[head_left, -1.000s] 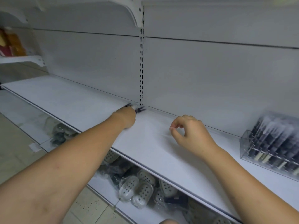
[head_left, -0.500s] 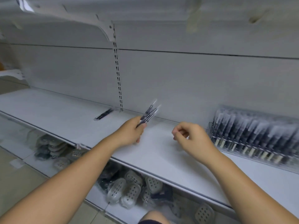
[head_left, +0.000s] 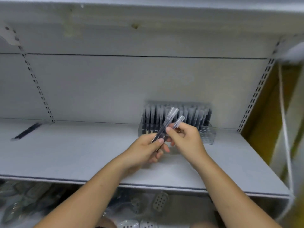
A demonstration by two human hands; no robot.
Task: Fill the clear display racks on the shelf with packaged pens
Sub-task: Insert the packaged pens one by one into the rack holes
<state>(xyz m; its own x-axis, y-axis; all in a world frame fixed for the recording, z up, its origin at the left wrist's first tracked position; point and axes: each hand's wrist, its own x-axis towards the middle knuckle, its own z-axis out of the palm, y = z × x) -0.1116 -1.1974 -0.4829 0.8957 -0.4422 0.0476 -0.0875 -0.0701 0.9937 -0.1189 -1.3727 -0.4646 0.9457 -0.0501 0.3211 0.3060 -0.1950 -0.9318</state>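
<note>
Gripping packaged pens (head_left: 165, 128): left hand (head_left: 144, 150) fingers curled | right hand (head_left: 185, 140) fingers pinch one pen (head_left: 179, 122) | clear rack (head_left: 208, 137) behind

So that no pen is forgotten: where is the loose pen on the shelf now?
In the head view, the loose pen lies at the far left of the shelf, beside the left slotted upright, far from the clear rack.
</note>
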